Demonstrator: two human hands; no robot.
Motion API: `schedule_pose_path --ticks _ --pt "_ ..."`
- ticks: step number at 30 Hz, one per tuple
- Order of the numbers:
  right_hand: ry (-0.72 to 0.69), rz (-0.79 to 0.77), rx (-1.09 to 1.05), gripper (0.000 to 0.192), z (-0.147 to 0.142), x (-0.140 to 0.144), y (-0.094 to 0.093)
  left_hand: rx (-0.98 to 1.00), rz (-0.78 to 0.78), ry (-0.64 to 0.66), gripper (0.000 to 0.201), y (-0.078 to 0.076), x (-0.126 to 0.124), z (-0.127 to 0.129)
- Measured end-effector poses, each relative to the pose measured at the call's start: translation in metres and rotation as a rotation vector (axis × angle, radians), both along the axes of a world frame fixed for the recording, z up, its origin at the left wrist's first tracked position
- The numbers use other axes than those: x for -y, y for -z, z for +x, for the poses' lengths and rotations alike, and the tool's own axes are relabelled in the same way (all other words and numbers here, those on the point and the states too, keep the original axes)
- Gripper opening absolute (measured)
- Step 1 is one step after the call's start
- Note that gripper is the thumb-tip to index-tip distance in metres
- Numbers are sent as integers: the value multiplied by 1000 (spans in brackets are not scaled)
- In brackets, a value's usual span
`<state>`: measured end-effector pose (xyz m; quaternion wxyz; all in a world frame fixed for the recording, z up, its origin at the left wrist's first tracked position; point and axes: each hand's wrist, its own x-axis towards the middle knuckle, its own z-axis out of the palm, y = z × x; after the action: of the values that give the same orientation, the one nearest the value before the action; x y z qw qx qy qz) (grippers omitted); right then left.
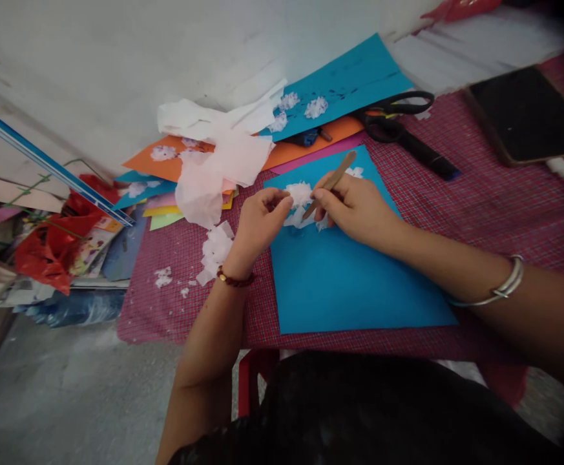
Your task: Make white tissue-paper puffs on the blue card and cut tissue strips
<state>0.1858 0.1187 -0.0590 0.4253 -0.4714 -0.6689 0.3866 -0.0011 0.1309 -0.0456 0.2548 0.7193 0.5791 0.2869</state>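
Observation:
A blue paper sheet (340, 284) lies on the red checked tablecloth (475, 213) in front of me. My left hand (258, 218) pinches a crumpled white tissue piece (300, 192) at the sheet's upper edge. My right hand (354, 205) grips a wooden stick (333, 182), its lower tip pressed among the white tissue bits on the sheet. Both hands sit close together over the tissue.
Loose white tissue paper (214, 165) and scraps (216, 248) lie to the left. Orange (291, 152), pink and another blue sheet (349, 81) are stacked behind. Black scissors (398, 119) and a dark tablet (528, 113) lie at the right. Red plastic (52, 248) and clutter sit left of the table.

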Motion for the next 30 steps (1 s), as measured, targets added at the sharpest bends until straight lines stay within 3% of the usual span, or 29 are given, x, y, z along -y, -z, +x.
schedule_pose_path --ticks 3,6,11,19,25,28,30 --pt "2 -43 -62 15 0 -1 3 -52 -41 10 28 -7 10 -12" --pt "-2 -105 -109 13 -1 -3 5 -293 -40 106 52 -10 29 -20" --pt "7 -156 -103 15 -1 -6 5 -588 23 249 74 -3 54 -19" --pt "16 -257 -146 17 -2 -11 13 -568 136 230 85 10 60 -18" --pt "12 -248 -139 20 -2 -13 14 -553 94 227 82 9 60 -22" --pt "28 -228 -121 22 0 -12 10 -557 68 241 62 0 51 -27" --pt "37 -207 -123 22 2 -10 7 -583 135 290 50 -6 40 -29"
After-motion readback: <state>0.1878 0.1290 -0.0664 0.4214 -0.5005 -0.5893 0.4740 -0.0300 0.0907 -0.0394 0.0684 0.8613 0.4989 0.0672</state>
